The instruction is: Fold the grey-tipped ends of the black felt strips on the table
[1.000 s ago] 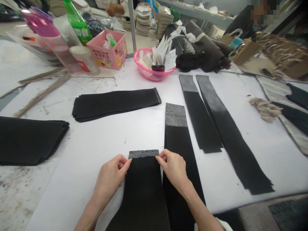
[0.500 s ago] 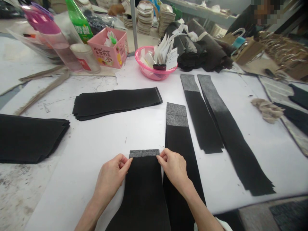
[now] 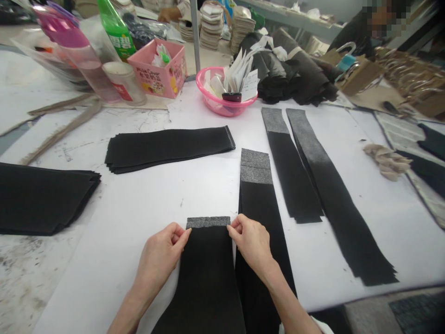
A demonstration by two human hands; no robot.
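A black fabric piece with a narrow grey strip along its top edge lies in front of me. My left hand pinches its upper left corner, thumb against fingers. At the upper right corner, my right hand pinches the same piece just below the grey strip. Partly under my right forearm is a black fabric stack with a wider grey end, close beside the held piece. Farther right lie a shorter grey-ended black stack and a longer one.
Black stacks lie at the upper left and far left. Along the back stand a pink basket of papers, a pink box, a green bottle and dark fabric rolls. A beige cloth lies right.
Both hands keep their pinch on the black fabric piece and have hardly moved. The view has shifted very slightly.
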